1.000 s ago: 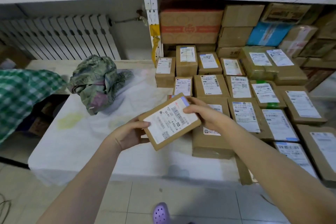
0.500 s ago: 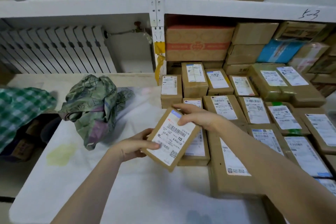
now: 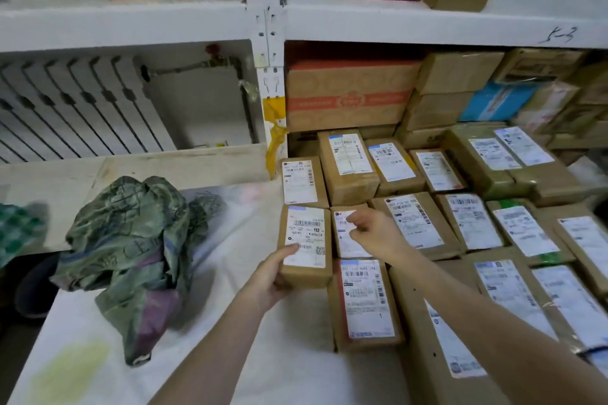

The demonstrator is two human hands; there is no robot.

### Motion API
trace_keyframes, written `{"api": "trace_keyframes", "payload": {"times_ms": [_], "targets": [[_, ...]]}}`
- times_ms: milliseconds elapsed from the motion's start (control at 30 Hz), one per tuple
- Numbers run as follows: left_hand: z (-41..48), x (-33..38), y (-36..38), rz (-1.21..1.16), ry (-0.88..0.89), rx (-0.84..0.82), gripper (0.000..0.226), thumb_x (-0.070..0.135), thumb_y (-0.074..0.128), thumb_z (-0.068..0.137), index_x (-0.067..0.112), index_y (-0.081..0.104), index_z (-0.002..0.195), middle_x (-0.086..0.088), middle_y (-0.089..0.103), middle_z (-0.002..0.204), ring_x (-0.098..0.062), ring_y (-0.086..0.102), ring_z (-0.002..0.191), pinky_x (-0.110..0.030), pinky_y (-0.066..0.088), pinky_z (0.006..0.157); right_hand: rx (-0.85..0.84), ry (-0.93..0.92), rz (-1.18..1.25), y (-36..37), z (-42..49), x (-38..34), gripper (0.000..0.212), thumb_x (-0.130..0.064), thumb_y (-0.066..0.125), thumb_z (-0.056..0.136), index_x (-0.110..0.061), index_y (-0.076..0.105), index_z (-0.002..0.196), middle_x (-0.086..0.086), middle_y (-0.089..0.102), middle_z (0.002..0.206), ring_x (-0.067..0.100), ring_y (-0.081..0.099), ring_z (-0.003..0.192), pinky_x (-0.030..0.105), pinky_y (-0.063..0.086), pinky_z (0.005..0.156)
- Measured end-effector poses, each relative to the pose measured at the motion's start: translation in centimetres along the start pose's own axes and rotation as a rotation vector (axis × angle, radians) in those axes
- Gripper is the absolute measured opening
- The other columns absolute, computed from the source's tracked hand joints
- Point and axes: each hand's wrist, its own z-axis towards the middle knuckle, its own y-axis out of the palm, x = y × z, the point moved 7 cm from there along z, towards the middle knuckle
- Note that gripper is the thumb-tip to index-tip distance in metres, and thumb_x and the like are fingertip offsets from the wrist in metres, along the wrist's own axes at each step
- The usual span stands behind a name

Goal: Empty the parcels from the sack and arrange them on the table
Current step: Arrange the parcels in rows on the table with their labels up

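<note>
Parcels fill the table right of the crumpled sack; my left hand grips one box, my right hand hovers half-curled, holding nothing.

Brown parcels bear white labels; the crumpled sack looks green with purple patches.

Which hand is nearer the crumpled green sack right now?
Left. The left hand grips the near end of the 113 parcel, just right of the green sack. The right hand is farther right, over the neighbouring parcel.
</note>
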Motion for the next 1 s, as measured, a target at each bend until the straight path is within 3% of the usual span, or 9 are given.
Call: {"api": "trace_keyframes", "payload": {"times_ms": [133,233,333,400,500,600,767,900,1000], "targets": [[0.8,0.0,0.9,-0.078,0.008,-0.061,0.026,0.028,0.063,0.088,0.015,0.067,0.110,-0.006,0.074,0.105,-0.018,0.072,0.088,-0.031,0.054,0.074,-0.043,-0.035,-0.135,1.0,0.3,0.8,0.033,-0.011,0.060,0.088,-0.015,0.064,0.120,0.002,0.061,0.124,0.017,0.060,0.107,0.021,0.046,0.088],[1.4,-1.0,0.1,-0.147,0.013,-0.023,0.033,0.035,0.062,0.089,0.016,0.065,0.116,-0.007,0.073,0.109,-0.021,0.068,0.101,-0.035,0.054,0.081,-0.106,-0.149,-0.273,2.7,-0.6,0.0,0.034,-0.031,0.066,0.084,-0.021,0.060,0.117,-0.002,0.053,0.124,0.016,0.056,0.110,0.028,0.046,0.093],[1.8,-1.5,-0.2,-0.088,0.012,0.021,0.036,0.043,0.061,0.087,0.018,0.065,0.113,-0.003,0.075,0.102,-0.019,0.067,0.097,-0.034,0.051,0.083,-0.216,-0.212,-0.584,5.1,-2.1,-0.4,0.053,-0.059,0.067,0.071,-0.027,0.054,0.111,-0.005,0.049,0.115,0.015,0.049,0.110,0.035,0.045,0.090],[2.0,-1.4,-0.9,0.061,0.013,0.123,0.041,0.051,0.061,0.085,0.019,0.064,0.110,-0.001,0.072,0.103,-0.016,0.064,0.094,-0.033,0.046,0.084,-0.247,-0.173,-0.727,5.9,-2.4,0.3,0.071,-0.063,0.067,0.066,-0.024,0.046,0.121,-0.001,0.047,0.123,0.019,0.044,0.119,0.039,0.040,0.098],[3.0,-1.5,-2.1,0.269,0.001,0.265,0.061,0.063,0.061,0.079,0.017,0.061,0.118,-0.005,0.064,0.119,-0.022,0.060,0.104,-0.034,0.041,0.081,-0.257,-0.083,-0.739,5.7,-2.4,1.0,0.087,-0.059,0.071,0.065,-0.018,0.036,0.134,0.005,0.043,0.134,0.024,0.037,0.129,0.043,0.036,0.106],[3.8,-1.5,-1.8,0.341,0.036,0.297,0.069,0.070,0.061,0.072,0.014,0.062,0.111,-0.007,0.066,0.115,-0.026,0.063,0.100,-0.035,0.049,0.079,-0.292,-0.082,-0.735,5.5,-2.3,1.0,0.094,-0.056,0.074,0.066,-0.015,0.032,0.139,0.007,0.041,0.137,0.026,0.036,0.132,0.043,0.036,0.107],[5.3,-1.4,-2.2,0.413,0.112,0.367,0.102,0.084,0.051,0.040,0.012,0.061,0.111,-0.009,0.066,0.111,-0.032,0.064,0.100,-0.045,0.055,0.088,-0.298,-0.108,-0.666,5.2,-2.5,1.1,0.091,-0.061,0.076,0.063,-0.016,0.039,0.133,0.005,0.046,0.129,0.024,0.041,0.125,0.042,0.045,0.097],[4.3,-1.4,-1.7,0.421,0.155,0.446,0.085,0.075,0.054,0.060,0.008,0.056,0.112,-0.014,0.063,0.112,-0.035,0.061,0.102,-0.046,0.054,0.088,-0.257,-0.091,-0.689,4.7,-3.0,1.5,0.091,-0.068,0.072,0.063,-0.020,0.038,0.133,0.005,0.042,0.130,0.023,0.039,0.125,0.041,0.042,0.098],[5.1,-1.7,-2.0,0.411,0.133,0.477,0.080,0.071,0.057,0.064,0.008,0.056,0.113,-0.015,0.062,0.114,-0.036,0.060,0.102,-0.046,0.054,0.088,-0.268,-0.076,-0.658,5.0,-3.1,1.9,0.090,-0.066,0.072,0.064,-0.021,0.037,0.134,0.005,0.041,0.131,0.024,0.038,0.125,0.044,0.041,0.099]]}}
